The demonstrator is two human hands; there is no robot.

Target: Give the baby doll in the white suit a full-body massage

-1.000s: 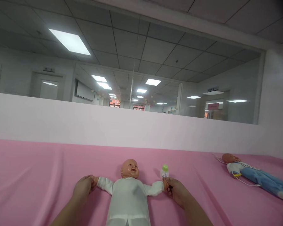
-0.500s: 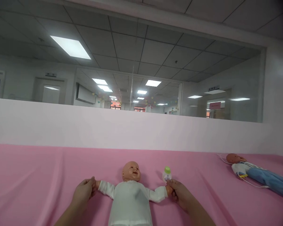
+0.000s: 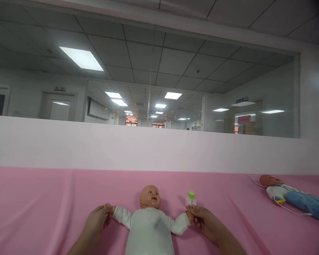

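A baby doll (image 3: 150,230) in a white long-sleeved top lies face up at the bottom centre, its arms stretched out to both sides. My left hand (image 3: 97,220) is closed around the doll's hand at the left. At the right, my right hand (image 3: 204,221) pinches the doll's other hand between thumb and fingers. A small bottle with a green cap (image 3: 191,199) stands just behind my right fingers, its lower part hidden by them. The doll's lower body is out of frame.
Pink cloth (image 3: 29,205) with folds covers the surface. A second doll (image 3: 300,198) in blue trousers, with a thin white tube, lies at the far right. Behind stands a low white wall (image 3: 149,148) under a wide glass window.
The view has shifted slightly, so the dolls and bottle appear a little lower and further right. The doll's arms seem slightly less widely spread, with both my hands still holding them.
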